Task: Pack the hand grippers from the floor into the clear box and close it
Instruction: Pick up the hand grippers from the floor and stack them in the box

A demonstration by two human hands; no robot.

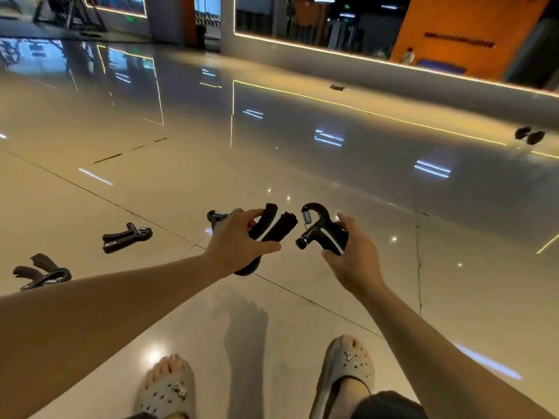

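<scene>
Near the middle of the frame, a little below centre, both hands are held above the glossy tiled floor (181, 182), and each grips a black hand gripper. The left hand (239, 240) has its fingers and thumb curled round the padded handles of the left-hand gripper (273, 226). The handle ends point toward the right of the frame, and a metal spring end shows just past the knuckles on the left. A further dark padded end sticks out below this palm; whether it belongs to the same gripper cannot be told. The right hand (355, 261) wraps round the handles of the right-hand gripper (317, 229), with the hooked head and coil spring pointing up and left. The two held grippers are close together but apart. At the left of the frame a third gripper (127, 236) lies flat on the tiles, and a fourth gripper (42, 272) lies lower, at the left edge just above the left forearm. Well apart from these, a dark object (530, 136) sits on the floor at the right edge and a small dark object (337, 87) in the upper centre, both too small to identify. Along the bottom edge are two feet in grey perforated clogs (348, 370).
</scene>
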